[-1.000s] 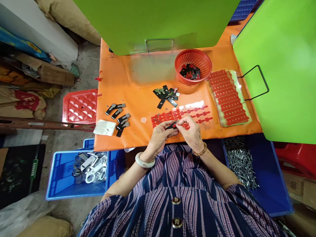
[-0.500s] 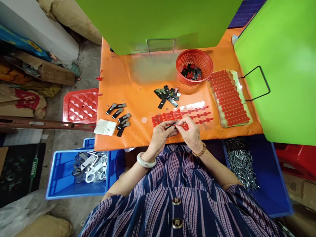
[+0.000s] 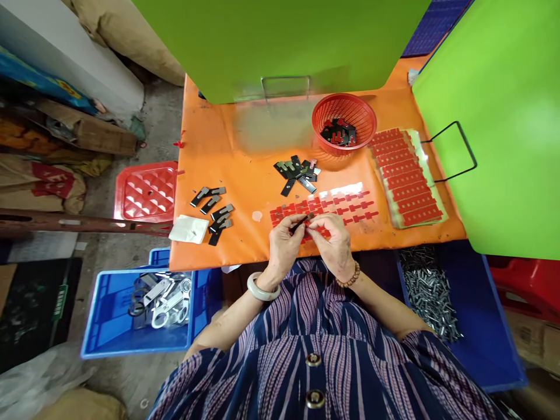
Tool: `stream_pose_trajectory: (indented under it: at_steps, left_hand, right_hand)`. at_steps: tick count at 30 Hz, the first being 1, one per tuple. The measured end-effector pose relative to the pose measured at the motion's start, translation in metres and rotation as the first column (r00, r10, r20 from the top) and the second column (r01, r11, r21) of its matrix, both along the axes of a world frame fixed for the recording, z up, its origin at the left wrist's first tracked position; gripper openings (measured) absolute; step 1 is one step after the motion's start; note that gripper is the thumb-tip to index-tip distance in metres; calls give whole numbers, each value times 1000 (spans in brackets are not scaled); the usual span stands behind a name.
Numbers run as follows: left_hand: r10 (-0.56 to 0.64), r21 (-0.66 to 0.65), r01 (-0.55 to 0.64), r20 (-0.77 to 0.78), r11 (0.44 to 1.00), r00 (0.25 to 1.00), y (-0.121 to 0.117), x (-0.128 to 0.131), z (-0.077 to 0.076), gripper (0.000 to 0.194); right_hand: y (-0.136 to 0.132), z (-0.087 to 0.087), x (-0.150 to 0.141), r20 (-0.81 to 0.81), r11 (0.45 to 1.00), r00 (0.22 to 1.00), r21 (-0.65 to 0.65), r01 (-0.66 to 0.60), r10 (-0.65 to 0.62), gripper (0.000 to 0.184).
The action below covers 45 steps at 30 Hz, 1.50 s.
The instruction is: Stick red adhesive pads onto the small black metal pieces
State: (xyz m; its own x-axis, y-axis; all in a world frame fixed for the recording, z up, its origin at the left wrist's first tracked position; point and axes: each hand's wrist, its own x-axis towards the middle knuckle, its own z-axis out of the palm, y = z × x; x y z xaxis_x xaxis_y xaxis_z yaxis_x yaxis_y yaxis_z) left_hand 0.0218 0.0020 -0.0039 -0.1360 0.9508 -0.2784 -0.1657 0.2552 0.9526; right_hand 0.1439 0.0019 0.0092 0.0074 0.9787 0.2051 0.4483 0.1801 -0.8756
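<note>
My left hand [image 3: 283, 246] is closed around a small flat black plate [image 3: 299, 224], which points up and to the right. Its far end looks reddish-brown. My right hand [image 3: 336, 244] pinches close to that plate, fingertips nearly meeting the left ones; whatever lies between them is too small to make out. Under and behind both hands lies a sheet of red cut-out stickers [image 3: 354, 207]. Beyond it is a pile of black plates [image 3: 298, 175], some with light tips. A red basket [image 3: 321, 134] holds more black plates with red pieces on them.
Several black plates [image 3: 210, 204] and a white packet [image 3: 189, 229] lie at left on the orange table [image 3: 236, 233]. Stacked red sticker sheets [image 3: 406, 175] lie right. Green panels [image 3: 280, 41] border the table. Blue bins [image 3: 107, 315] with metal parts flank me; a red stool [image 3: 144, 192] stands left.
My right fingers have shifted slightly down and left along the black plate, and its reddish-brown end now shows above them. My left hand still holds the plate. The camera view has shifted slightly.
</note>
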Motion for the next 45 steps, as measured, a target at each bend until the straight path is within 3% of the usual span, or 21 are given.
stream_pose_trajectory:
  at_steps: [5, 16, 25, 45]
  left_hand:
    - [-1, -33, 4, 83, 999, 997, 0, 0, 5, 23]
    - [-17, -176, 63, 254, 982, 967, 3, -6, 5, 34]
    - [-14, -208, 75, 282, 975, 959, 3, -7, 3, 37]
    - [12, -216, 42, 242, 975, 970, 2, -7, 0, 36]
  right_hand:
    - [3, -1, 4, 12, 997, 999, 49, 52, -53, 8]
    - [13, -4, 11, -35, 995, 999, -94, -45, 42, 9]
    - [26, -10, 16, -132, 965, 988, -239, -108, 78, 7]
    - [26, -22, 10, -18, 984, 999, -169, -49, 46, 7]
